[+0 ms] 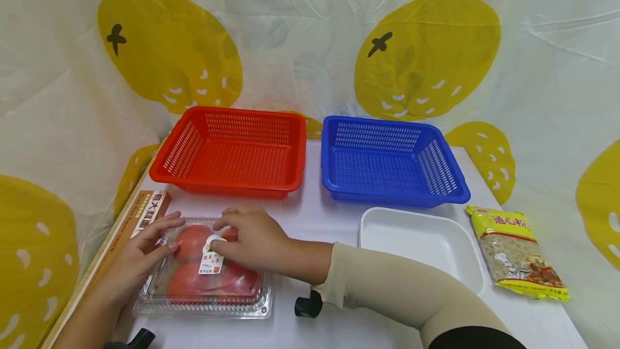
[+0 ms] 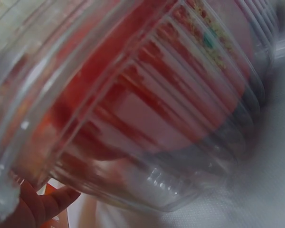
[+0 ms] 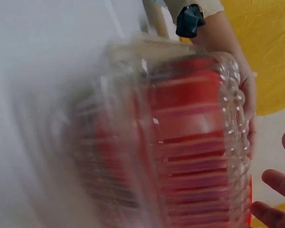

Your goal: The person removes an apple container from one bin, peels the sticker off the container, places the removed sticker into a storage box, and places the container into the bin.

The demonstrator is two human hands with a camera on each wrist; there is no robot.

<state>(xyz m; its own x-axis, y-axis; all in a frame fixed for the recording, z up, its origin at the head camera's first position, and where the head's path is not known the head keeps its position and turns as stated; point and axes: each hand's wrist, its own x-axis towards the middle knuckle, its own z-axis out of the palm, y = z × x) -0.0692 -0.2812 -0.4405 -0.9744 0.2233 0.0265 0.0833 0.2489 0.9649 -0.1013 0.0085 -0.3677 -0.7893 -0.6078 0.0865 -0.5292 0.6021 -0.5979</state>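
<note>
A clear plastic clamshell box (image 1: 203,308) holding red tomatoes (image 1: 186,283) sits at the front left of the table. A white label (image 1: 210,264) is on its lid. My left hand (image 1: 138,257) rests at the box's left edge, with fingers extended toward the lid. Above the lid, my right hand (image 1: 259,236) reaches in from the right, its thumb and fingers near the label. The right wrist view shows the right fingertips (image 3: 278,184) spread and apart from the blurred box side. Ribbed plastic fills most of the left wrist view, a few left fingers (image 2: 57,202) below it.
Behind the box stands a red basket (image 1: 232,190), with a blue basket (image 1: 394,195) to its right. A white tray (image 1: 411,220) lies in front of the blue basket, beside a yellow pasta bag (image 1: 518,252). A brown printed carton (image 1: 123,230) lies along the left edge.
</note>
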